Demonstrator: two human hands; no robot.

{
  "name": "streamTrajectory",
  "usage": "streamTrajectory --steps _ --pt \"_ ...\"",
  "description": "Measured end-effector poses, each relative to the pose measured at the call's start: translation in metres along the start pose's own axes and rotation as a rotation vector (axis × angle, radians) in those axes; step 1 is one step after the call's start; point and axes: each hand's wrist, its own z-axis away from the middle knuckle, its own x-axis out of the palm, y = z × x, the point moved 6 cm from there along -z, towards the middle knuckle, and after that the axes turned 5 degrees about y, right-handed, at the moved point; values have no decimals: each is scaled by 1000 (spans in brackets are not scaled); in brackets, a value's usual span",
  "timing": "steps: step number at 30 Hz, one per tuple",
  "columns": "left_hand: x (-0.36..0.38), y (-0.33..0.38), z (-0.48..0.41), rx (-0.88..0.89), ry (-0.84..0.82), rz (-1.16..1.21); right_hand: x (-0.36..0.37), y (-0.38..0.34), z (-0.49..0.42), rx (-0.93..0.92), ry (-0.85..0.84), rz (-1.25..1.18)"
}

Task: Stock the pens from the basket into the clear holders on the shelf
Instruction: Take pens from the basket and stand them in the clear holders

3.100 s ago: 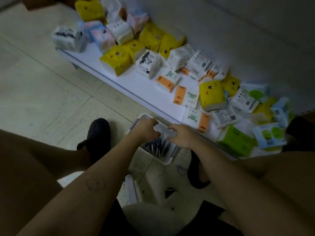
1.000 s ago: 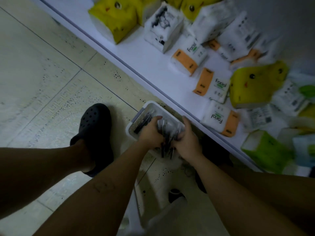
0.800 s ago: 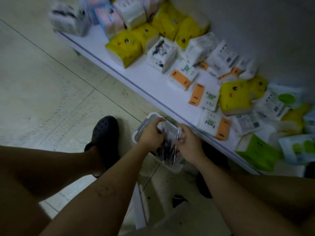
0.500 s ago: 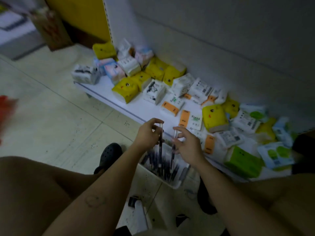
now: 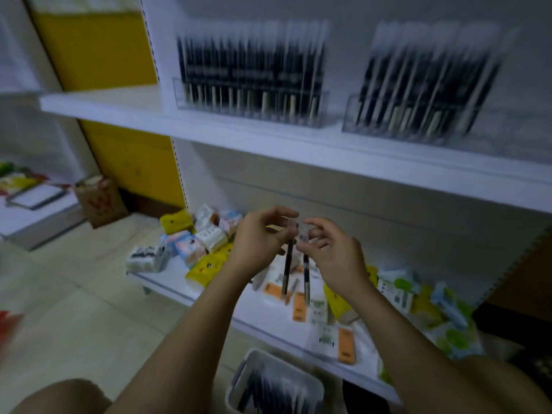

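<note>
Pens upright in left hand, right hand

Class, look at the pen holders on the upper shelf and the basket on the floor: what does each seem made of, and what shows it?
Holders: likely clear glossy plastic; pens show through the walls. Basket: probably pale matt plastic, judging by its thin rim and rounded corners.
</note>
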Motion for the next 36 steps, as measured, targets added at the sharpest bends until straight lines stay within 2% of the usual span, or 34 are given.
streamTrajectory --steps 7,11,16,22,28,36 --pt "0 113 -8 265 -5 50 -64 -90 -14 -219 102 35" --pt "2 158 -11 341 21 77 -100 -129 -17 -306 163 16" --pt "22 208 -18 460 -33 36 -155 -160 -24 -406 290 71" --pt "67 265 -38 608 -83 29 -224 -179 -44 -461 445 87" --pt "108 302 -71 624 -20 77 -277 -187 -77 -485 563 148" --pt "135 326 -111 705 45 21 -299 -170 -125 -439 599 211"
